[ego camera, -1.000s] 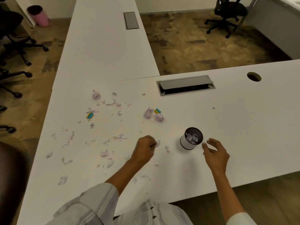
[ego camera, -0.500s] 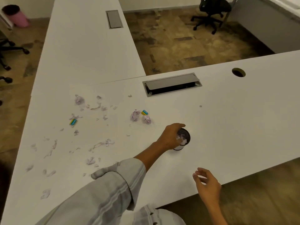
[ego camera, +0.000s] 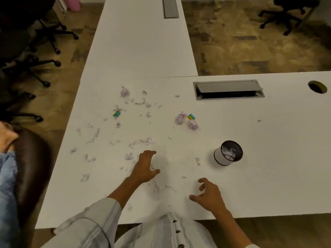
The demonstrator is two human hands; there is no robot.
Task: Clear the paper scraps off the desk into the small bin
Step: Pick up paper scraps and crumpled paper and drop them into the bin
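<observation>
White desk (ego camera: pixel 268 158), lilac paper scraps (ego camera: pixel 141 141) strewn left of small bin (ego camera: pixel 227 153)
Left hand (ego camera: pixel 144 167), right hand (ego camera: pixel 209 195) near bin's front-left: fingers spread, empty; bin part-filled

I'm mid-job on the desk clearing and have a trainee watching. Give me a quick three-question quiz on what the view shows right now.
1. True or false: the small bin already has paper scraps inside.
2. Multiple choice: where do most loose scraps lie, as the camera sees them? A) left of the bin B) right of the bin C) in the cable tray
3. Which hand is closer to the crumpled ball beside the yellow and teal item?

Key
1. True; pale scraps show inside its dark rim.
2. A
3. The left hand; the right hand hovers open nearer the desk edge.
</observation>
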